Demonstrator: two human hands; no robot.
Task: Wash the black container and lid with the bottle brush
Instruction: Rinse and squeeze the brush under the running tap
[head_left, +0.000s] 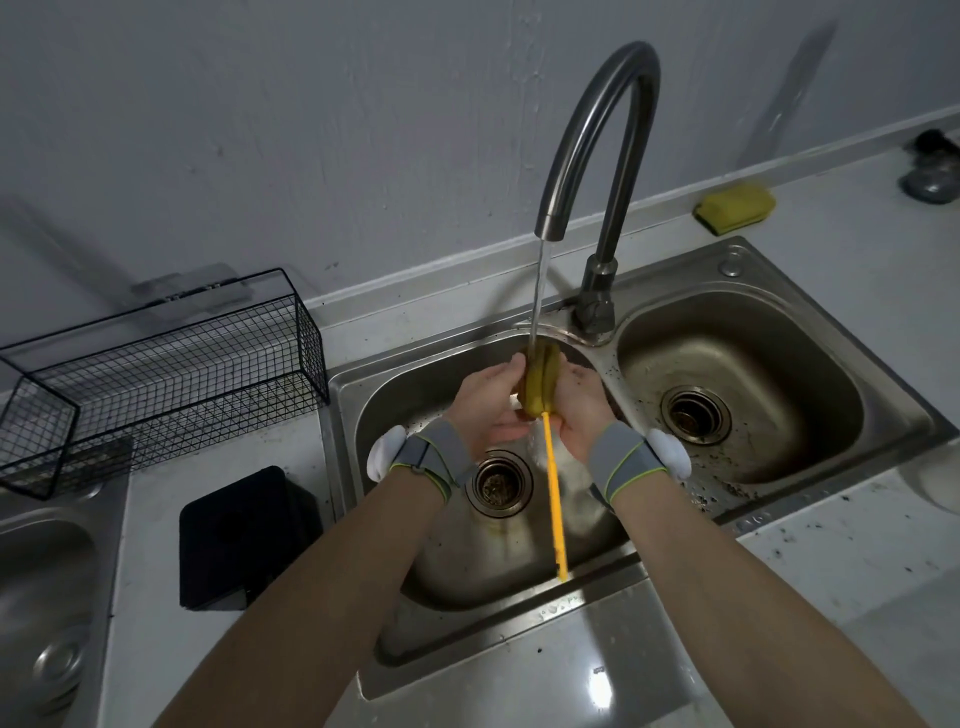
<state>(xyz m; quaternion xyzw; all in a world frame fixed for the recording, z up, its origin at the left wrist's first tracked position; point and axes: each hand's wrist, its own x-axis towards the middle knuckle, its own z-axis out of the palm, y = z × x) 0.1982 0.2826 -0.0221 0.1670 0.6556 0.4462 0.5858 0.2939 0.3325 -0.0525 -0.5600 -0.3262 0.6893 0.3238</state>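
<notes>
Brushed stainless-steel double sink (675, 280), dulled and speckled with dark grit. Satin metal tap (597, 104). The bottle brush (540, 379) has a wet yellow foam head and a smooth yellow plastic handle. Matt black container (239, 540) on a glossy pale bench (883, 545). Thin black wire basket (171, 364). Grey cloth wristbands (623, 462).

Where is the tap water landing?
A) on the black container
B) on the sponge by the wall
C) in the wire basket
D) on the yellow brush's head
D: the stream from the faucet falls onto the head of the bottle brush, held between the left hand and right hand over the sink.
</notes>
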